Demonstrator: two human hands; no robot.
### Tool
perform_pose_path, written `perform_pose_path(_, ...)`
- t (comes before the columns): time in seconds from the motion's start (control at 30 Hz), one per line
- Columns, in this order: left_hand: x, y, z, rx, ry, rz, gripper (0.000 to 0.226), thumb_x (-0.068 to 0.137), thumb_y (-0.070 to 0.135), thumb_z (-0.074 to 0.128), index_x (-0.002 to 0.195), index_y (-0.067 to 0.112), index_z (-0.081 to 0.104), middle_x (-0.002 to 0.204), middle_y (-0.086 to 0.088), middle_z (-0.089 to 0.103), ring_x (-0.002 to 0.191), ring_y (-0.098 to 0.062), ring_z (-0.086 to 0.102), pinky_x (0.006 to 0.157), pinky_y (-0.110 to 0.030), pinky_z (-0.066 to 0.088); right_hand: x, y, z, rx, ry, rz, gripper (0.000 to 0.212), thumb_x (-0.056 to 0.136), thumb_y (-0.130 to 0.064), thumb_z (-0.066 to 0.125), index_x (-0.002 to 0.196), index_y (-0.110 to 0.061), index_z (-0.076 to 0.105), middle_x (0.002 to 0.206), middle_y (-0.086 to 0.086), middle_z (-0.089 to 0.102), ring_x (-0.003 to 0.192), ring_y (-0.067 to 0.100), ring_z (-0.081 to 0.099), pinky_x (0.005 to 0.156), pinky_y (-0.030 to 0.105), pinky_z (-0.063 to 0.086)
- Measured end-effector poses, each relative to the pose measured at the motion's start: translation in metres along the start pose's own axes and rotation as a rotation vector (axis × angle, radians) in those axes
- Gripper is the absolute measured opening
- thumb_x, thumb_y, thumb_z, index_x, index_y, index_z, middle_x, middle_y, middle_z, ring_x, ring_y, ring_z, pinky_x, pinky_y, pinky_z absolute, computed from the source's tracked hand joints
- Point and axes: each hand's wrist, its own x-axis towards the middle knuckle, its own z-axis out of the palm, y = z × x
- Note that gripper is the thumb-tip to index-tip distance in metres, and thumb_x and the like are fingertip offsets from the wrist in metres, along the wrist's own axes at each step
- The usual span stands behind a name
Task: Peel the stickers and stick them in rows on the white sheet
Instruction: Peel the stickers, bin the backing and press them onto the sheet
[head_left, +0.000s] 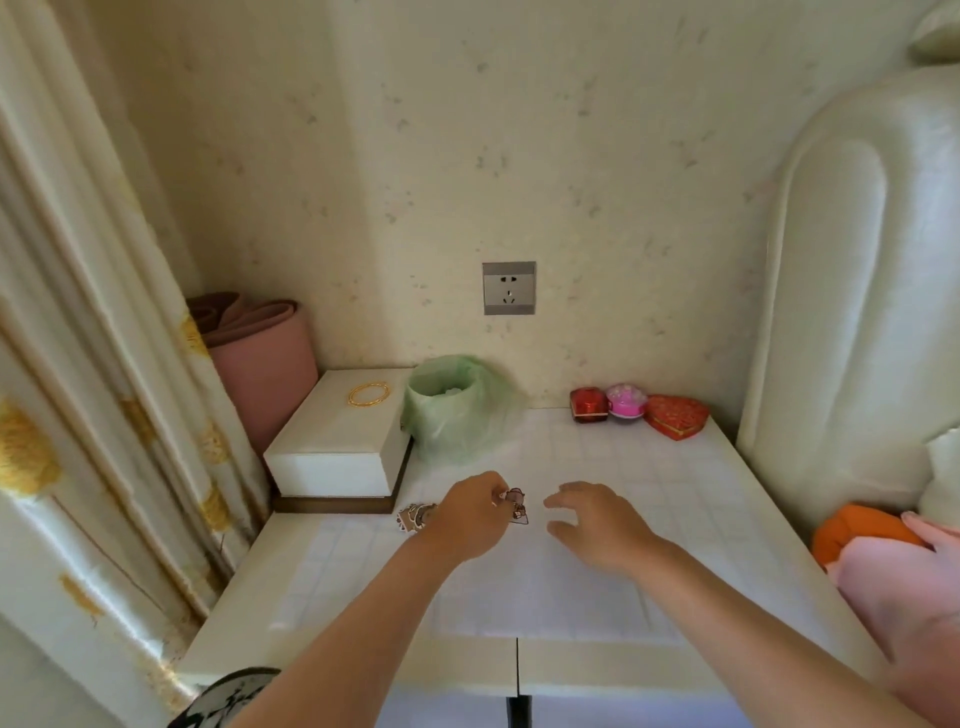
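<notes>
A white sheet (597, 587) ruled in squares covers most of the cream tabletop (244, 613). My left hand (470, 517) hovers over its far left part and pinches a small cartoon sticker (517, 505) by its edge, between thumb and fingertips. A small pile of similar stickers (413, 515) lies just left of that hand, partly hidden by the wrist. My right hand (592, 519) floats beside the sticker, fingers spread and relaxed, holding nothing.
A white box (337, 441) with gold rings on top stands at the back left, a green-bagged bin (452, 405) next to it. Red and pink tins (636, 408) line the back right. A curtain (78, 364) hangs left; a padded headboard (852, 312) stands right.
</notes>
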Motion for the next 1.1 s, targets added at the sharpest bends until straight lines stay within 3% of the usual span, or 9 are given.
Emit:
perform_pose_path(0.13,0.016,-0.014,0.008,0.109,-0.078,0.057,0.015,0.101,0.029,0.049,0.105,0.018,0.058,0.118,0.004,0.06,0.108,-0.015,0.054,0.084,-0.026,0.041,0.016,0.008,0.01,-0.124,-0.11,-0.064,0.072,0.093,-0.056,0.056,0.156,-0.041,0.024,0.168,0.001,0.001,0.155,0.02,-0.001,0.124,0.042,0.007)
perform_pose_path(0.23,0.03,-0.027,0.014,0.154,-0.168,0.048,0.015,0.1,0.027,0.05,0.105,0.016,0.059,0.126,0.003,0.058,0.118,-0.019,0.052,0.097,-0.031,0.04,0.025,0.019,0.014,-0.162,-0.204,-0.042,0.082,0.087,-0.062,0.059,0.156,-0.045,0.017,0.168,0.001,-0.008,0.154,0.02,-0.01,0.124,0.046,0.001)
perform_pose_path(0.37,0.045,-0.035,0.02,0.125,-0.19,0.054,0.019,0.097,0.029,0.053,0.079,0.032,0.045,0.1,0.008,0.059,0.094,-0.017,0.055,0.086,-0.033,0.047,0.027,0.034,0.009,-0.143,-0.248,0.003,0.083,0.08,-0.062,0.067,0.151,-0.05,0.027,0.168,-0.003,0.001,0.154,0.017,-0.001,0.123,0.045,0.004)
perform_pose_path(0.57,0.048,-0.041,0.029,0.03,-0.204,0.162,0.003,0.096,0.024,0.059,0.098,0.022,0.059,0.12,0.004,0.063,0.11,-0.014,0.056,0.093,-0.025,0.044,0.023,0.031,-0.011,-0.211,-0.231,0.057,0.064,0.074,-0.057,0.071,0.132,-0.05,0.047,0.148,-0.009,0.033,0.14,0.015,0.028,0.119,0.043,0.013)
perform_pose_path(0.67,0.052,-0.048,0.027,-0.09,-0.167,0.15,0.006,0.095,0.028,0.061,0.091,0.024,0.06,0.118,0.009,0.065,0.109,-0.01,0.057,0.094,-0.024,0.044,0.031,0.022,-0.009,-0.215,-0.125,0.051,0.043,0.082,-0.056,0.064,0.123,-0.045,0.055,0.13,-0.009,0.045,0.128,0.015,0.038,0.112,0.039,0.023)
perform_pose_path(0.77,0.06,-0.049,0.019,-0.327,-0.074,0.064,0.017,0.094,0.027,0.065,0.078,0.023,0.059,0.09,0.004,0.071,0.08,-0.011,0.064,0.077,-0.03,0.049,0.045,0.007,-0.004,0.01,0.049,0.013,0.022,0.091,-0.045,0.062,0.113,-0.04,0.062,0.114,-0.014,0.057,0.111,0.011,0.054,0.098,0.031,0.038)
perform_pose_path(0.83,0.065,-0.045,0.01,-0.561,-0.064,-0.019,0.013,0.094,0.016,0.066,0.082,0.014,0.061,0.092,-0.01,0.074,0.071,-0.014,0.068,0.069,-0.026,0.053,0.053,-0.007,-0.004,0.327,0.075,0.051,0.013,0.092,-0.035,0.065,0.105,-0.034,0.069,0.102,-0.015,0.067,0.095,0.008,0.063,0.083,0.022,0.046)
perform_pose_path(0.93,0.071,-0.041,-0.002,-0.778,-0.036,-0.083,0.01,0.094,0.012,0.065,0.096,0.002,0.065,0.094,-0.011,0.075,0.071,-0.017,0.072,0.068,-0.024,0.057,0.061,-0.028,-0.007,0.67,0.068,0.118,0.009,0.091,-0.02,0.067,0.094,-0.018,0.075,0.088,-0.004,0.076,0.069,0.009,0.07,0.06,0.013,0.046)
perform_pose_path(1.1,0.07,-0.037,-0.006,-0.914,-0.047,-0.147,0.015,0.095,0.021,0.066,0.096,0.006,0.067,0.089,-0.005,0.076,0.075,-0.014,0.073,0.073,-0.026,0.059,0.068,-0.04,-0.001,0.831,0.111,0.181,0.01,0.092,-0.02,0.069,0.091,-0.012,0.075,0.086,-0.001,0.077,0.066,0.011,0.067,0.063,0.024,0.045)
